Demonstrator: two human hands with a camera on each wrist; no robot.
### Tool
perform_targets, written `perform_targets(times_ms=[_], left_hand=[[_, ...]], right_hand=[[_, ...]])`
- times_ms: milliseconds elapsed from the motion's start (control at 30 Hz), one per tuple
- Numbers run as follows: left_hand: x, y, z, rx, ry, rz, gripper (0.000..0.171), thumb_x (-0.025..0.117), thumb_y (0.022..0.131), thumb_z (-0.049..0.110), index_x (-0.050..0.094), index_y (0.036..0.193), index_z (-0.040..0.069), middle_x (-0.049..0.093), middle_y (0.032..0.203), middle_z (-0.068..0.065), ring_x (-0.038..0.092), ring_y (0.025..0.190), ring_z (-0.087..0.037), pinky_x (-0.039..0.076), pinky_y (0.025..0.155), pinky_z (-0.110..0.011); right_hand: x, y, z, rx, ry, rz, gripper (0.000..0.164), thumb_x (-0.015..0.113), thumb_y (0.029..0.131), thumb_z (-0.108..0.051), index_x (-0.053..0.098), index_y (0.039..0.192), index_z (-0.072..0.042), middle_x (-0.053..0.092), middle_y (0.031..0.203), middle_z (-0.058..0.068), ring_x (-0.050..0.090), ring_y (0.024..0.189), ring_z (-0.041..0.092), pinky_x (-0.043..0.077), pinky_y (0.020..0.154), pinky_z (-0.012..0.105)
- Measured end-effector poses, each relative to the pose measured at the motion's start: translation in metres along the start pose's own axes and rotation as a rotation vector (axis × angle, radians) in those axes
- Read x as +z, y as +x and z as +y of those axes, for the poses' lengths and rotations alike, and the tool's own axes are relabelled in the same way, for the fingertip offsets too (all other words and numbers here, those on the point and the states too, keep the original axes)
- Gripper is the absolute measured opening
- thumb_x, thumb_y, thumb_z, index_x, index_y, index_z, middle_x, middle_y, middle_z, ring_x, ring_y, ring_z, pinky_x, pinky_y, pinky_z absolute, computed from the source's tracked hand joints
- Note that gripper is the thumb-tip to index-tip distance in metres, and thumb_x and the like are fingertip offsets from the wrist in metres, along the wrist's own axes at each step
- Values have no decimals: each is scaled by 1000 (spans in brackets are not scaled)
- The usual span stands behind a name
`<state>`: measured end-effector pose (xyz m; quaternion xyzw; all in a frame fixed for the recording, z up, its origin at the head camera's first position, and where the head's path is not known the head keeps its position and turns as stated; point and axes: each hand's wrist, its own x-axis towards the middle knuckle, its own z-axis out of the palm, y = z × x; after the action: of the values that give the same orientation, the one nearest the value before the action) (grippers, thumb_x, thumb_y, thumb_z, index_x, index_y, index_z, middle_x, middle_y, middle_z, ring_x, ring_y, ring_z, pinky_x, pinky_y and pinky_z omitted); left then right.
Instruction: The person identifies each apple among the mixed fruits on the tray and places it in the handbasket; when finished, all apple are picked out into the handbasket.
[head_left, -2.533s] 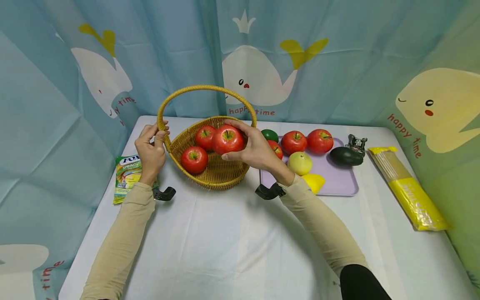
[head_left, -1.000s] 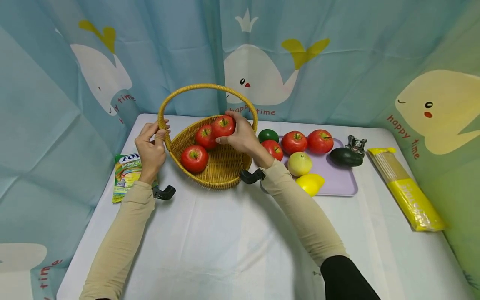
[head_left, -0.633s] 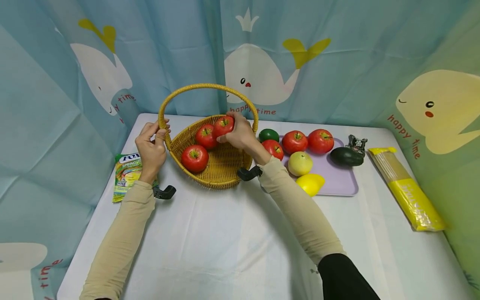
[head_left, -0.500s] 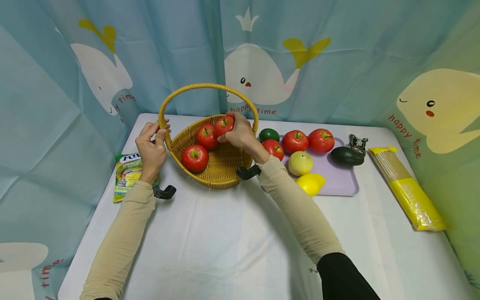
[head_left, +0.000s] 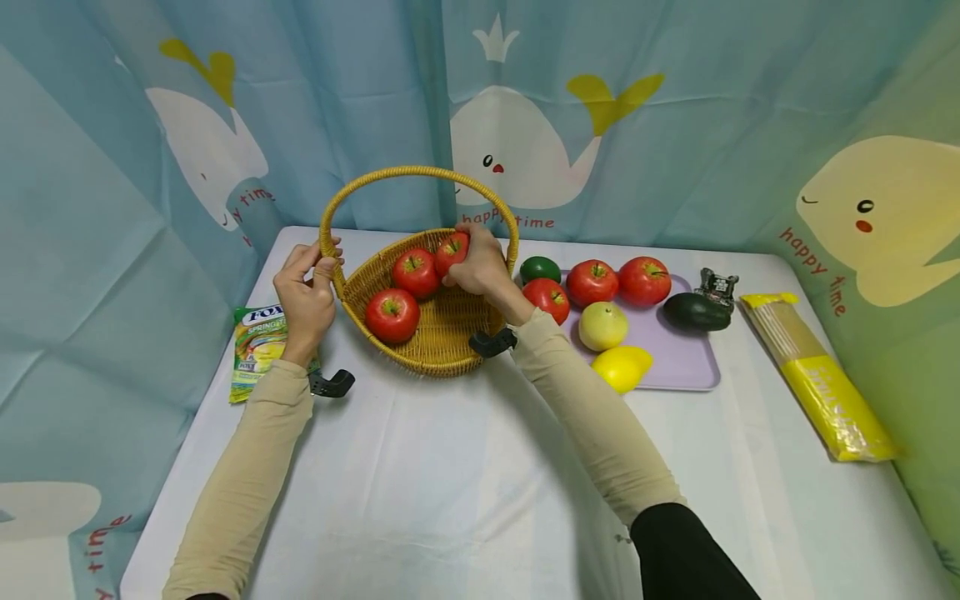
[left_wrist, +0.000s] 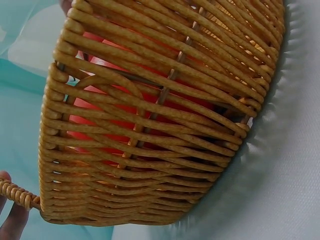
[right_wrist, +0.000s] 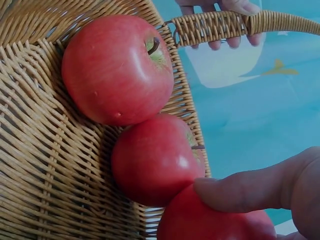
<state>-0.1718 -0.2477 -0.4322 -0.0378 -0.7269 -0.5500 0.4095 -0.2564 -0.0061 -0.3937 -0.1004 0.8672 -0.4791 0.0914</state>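
Note:
A yellow wicker basket [head_left: 450, 337] stands at the back left of the table. My left hand [head_left: 306, 293] grips the left end of its arched handle [head_left: 415, 172]. At the basket's back right, my right hand [head_left: 482, 265] holds a red apple [head_left: 452, 252], with the thumb over it in the right wrist view [right_wrist: 215, 217]. Beside it sit another apple [head_left: 416, 272] and, nearer the front left, a third apple [head_left: 393, 316]. The left wrist view shows the basket's outer wall [left_wrist: 150, 115], with red showing through the weave.
Right of the basket, a lilac tray [head_left: 693, 367] carries several red apples [head_left: 592, 282], a pale yellow-green fruit [head_left: 602, 326], a lemon [head_left: 622, 368] and a dark green avocado [head_left: 697, 312]. A green fruit [head_left: 540, 268], a small black packet [head_left: 717, 286], yellow noodle pack [head_left: 821, 379] and soup packet [head_left: 255, 346] lie around.
My right hand has carried its apple back and slightly left, down against the basket's rear apple. Over the last half second it has barely shifted. The left hand stays on the handle.

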Motion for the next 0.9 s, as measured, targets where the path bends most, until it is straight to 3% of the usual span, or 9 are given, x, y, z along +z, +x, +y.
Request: perform_targets(times_ms=[133,333,433,667,900], left_hand=[[-2,0,-7,1,-13,-13,21,64,103,1,79,116,-4,71,101,-24,67,91,0,54,73,-12],[-3,0,-7,0,-32,-22,21,65,104,7,79,116,-4,72,98,0,69,92,-3,56,73,-13],[-3,0,-7,-1,-30,-22,21,66,104,7,79,116,-4,71,98,4,68,91,-3,55,73,-13],[-1,0,-7,-7,-25,-9,20,64,102,-1,79,115,-5,70,100,-23,68,91,-2,55,74,-12],[1,-1,9,-1,-26,-3,20,61,101,-7,74,113,-16,66,100,-35,68,88,-3,55,74,-12]], right_hand=[[1,1,2,2,-34,11,88,83,73,9,50,153,-6,52,148,21,56,130,36,57,105,46],[3,3,5,-3,-73,37,85,84,69,9,55,148,-4,54,144,23,55,129,37,55,106,47],[5,3,5,-11,-99,51,85,85,68,7,56,147,-4,55,141,24,55,127,38,55,106,48],[10,2,8,-57,-206,86,83,86,69,4,58,147,-5,60,137,23,53,125,39,54,105,48],[10,8,10,-41,-205,94,71,75,72,7,65,140,-6,68,134,19,56,115,30,52,97,38]])
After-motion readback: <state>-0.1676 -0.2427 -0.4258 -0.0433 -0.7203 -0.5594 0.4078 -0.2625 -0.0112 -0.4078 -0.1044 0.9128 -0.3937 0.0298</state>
